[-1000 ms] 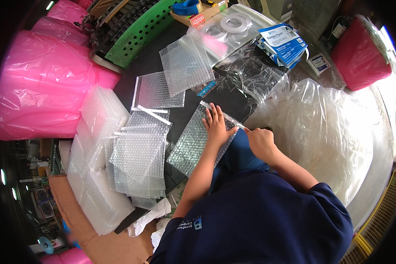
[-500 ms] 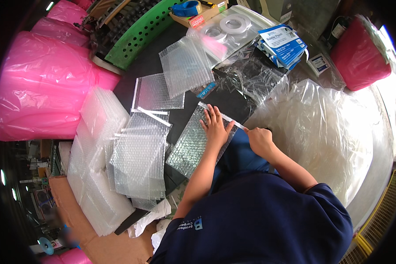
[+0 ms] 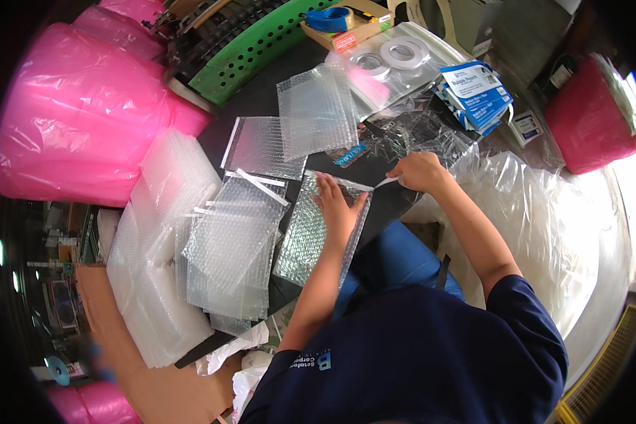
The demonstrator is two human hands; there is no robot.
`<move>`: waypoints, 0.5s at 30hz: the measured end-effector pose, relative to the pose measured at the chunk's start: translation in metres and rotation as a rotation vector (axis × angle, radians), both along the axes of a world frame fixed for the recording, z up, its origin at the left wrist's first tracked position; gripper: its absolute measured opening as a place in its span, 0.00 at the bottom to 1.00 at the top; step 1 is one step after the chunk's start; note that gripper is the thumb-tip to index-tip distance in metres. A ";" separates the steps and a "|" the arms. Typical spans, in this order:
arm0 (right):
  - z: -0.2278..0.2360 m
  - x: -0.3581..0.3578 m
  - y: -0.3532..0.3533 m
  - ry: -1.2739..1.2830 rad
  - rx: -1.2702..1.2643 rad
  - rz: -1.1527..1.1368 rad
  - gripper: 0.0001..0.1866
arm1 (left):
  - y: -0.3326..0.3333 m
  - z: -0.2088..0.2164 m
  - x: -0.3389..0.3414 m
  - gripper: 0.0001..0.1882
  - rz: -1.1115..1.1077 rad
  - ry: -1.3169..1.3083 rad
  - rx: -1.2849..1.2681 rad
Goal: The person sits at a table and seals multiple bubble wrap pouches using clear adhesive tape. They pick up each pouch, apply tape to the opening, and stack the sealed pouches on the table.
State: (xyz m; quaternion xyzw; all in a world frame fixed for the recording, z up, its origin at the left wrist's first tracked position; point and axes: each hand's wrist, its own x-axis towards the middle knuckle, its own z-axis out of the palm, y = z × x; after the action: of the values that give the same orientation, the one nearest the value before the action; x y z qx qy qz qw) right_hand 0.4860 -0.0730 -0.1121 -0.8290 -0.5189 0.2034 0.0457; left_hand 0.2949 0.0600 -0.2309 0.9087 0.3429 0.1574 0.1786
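A clear bubble pouch [image 3: 300,244] lies tilted on the black tabletop in front of me. My left hand [image 3: 338,210] presses flat on its upper part, fingers spread, with the tips at the top edge. A white tape strip [image 3: 384,182] reaches from the pouch's upper right corner to my right hand [image 3: 420,172], whose fingers pinch its end. How much of the strip sticks to the edge under my left hand is partly hidden. Left of this pouch is an overlapping pile of bubble pouches [image 3: 233,240], several with white strips along their edges.
More bubble pouches [image 3: 318,113] lie farther back. Beyond them are white tape rolls [image 3: 404,51], a blue tape dispenser [image 3: 330,19] and blue printed cards [image 3: 475,92]. A stack of bubble sheets [image 3: 159,261] stands left, a large clear plastic bag [image 3: 523,226] right, pink bundles [image 3: 78,113] far left.
My right hand has moved up, drawing the white strip's end off the pouch's corner. The pouch has turned so its top edge lies flatter. My left hand stays on it.
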 end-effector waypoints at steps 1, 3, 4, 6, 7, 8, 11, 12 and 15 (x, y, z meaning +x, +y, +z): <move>0.001 -0.003 0.000 -0.010 -0.002 0.013 0.18 | -0.001 0.001 -0.005 0.55 -0.076 -0.035 0.026; 0.004 -0.020 -0.005 -0.034 -0.006 0.042 0.18 | -0.001 -0.002 -0.006 0.55 -0.008 0.035 0.059; 0.005 -0.030 -0.011 -0.104 0.016 0.067 0.16 | -0.001 -0.001 -0.005 0.56 0.011 0.043 0.043; 0.018 -0.056 -0.016 -0.134 -0.010 0.082 0.12 | 0.000 -0.001 -0.005 0.57 0.029 0.074 0.023; 0.026 -0.068 -0.016 -0.150 -0.026 0.086 0.11 | 0.001 -0.002 -0.005 0.57 0.030 0.078 0.037; 0.029 -0.077 -0.017 -0.146 -0.036 0.074 0.10 | 0.002 -0.003 -0.006 0.57 0.026 0.086 0.053; 0.040 -0.095 -0.014 -0.157 -0.041 0.039 0.08 | 0.006 -0.012 -0.008 0.57 0.003 0.068 0.064; 0.047 -0.098 -0.014 -0.175 -0.027 0.031 0.08 | 0.008 -0.015 -0.010 0.58 0.003 0.090 0.057; 0.056 -0.097 -0.011 -0.187 -0.070 0.034 0.07 | 0.011 -0.018 -0.012 0.60 -0.006 0.101 0.021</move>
State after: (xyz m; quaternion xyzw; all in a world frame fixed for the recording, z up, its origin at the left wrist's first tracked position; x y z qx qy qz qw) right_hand 0.3886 -0.0837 -0.0563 -0.8367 -0.5273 0.1438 -0.0355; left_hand 0.2830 0.0708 -0.2488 0.9185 0.3468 0.1144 0.1520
